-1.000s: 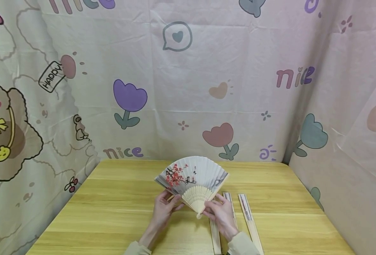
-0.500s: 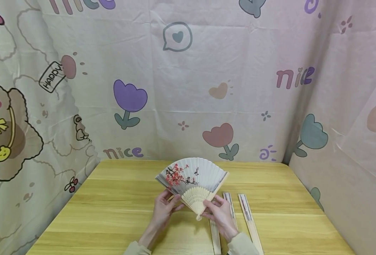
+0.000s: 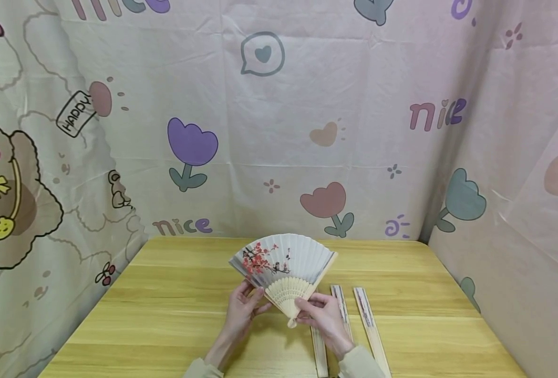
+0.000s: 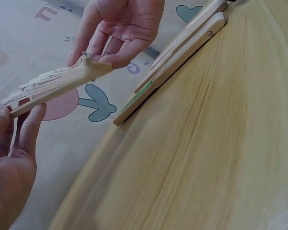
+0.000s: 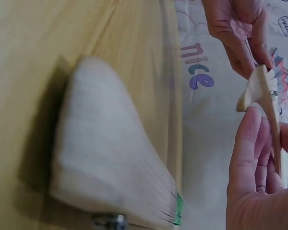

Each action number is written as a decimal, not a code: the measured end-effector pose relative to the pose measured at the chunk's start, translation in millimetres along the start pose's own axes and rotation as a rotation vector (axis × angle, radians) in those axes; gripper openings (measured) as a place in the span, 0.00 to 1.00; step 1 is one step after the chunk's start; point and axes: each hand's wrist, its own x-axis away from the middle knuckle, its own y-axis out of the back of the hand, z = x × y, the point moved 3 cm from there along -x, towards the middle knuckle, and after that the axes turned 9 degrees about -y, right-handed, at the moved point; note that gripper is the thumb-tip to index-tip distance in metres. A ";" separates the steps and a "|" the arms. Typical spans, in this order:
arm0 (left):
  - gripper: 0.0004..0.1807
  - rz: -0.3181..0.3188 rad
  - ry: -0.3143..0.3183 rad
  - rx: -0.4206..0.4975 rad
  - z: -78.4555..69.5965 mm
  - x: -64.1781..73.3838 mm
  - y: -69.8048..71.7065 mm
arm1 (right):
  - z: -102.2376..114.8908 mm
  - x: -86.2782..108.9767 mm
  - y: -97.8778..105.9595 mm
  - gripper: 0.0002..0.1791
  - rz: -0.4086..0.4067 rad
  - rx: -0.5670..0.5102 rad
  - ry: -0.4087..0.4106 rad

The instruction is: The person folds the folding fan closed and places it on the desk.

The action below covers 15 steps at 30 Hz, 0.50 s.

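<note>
A spread folding fan (image 3: 288,254), white with red blossoms on dark branches and pale pierced ribs, is held up over the table. My left hand (image 3: 239,311) pinches its left edge rib between thumb and fingers. On the other side, my right hand (image 3: 325,320) grips the right edge rib low down, close to the pivot, thumb in front. Seen edge-on in the left wrist view, the fan (image 4: 57,86) runs between both hands. The right wrist view shows its pivot end (image 5: 259,91) close to my right fingertips (image 5: 249,127).
Three folded fans lie on the wooden table (image 3: 175,304): one fan (image 3: 320,354) partly under my right hand, a second fan (image 3: 338,296) beside it, and a third fan (image 3: 372,331) farther right. A printed cloth (image 3: 269,131) hangs behind the table and along both sides.
The fan's pivot end has shifted slightly left and down, and its right edge has tilted a little. My right hand has edged left with it; my left hand has barely moved.
</note>
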 end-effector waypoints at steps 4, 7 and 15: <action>0.31 -0.015 0.033 -0.004 0.5 -0.1 0.0 | 1.1 0.8 -0.5 0.06 -0.011 0.013 -0.005; 0.30 -0.031 0.055 -0.013 1.1 -0.3 -0.1 | 1.5 1.9 -1.8 0.07 -0.011 0.015 0.000; 0.30 -0.081 0.126 -0.038 2.3 -0.2 0.9 | -2.0 3.9 -5.3 0.14 0.036 0.048 0.017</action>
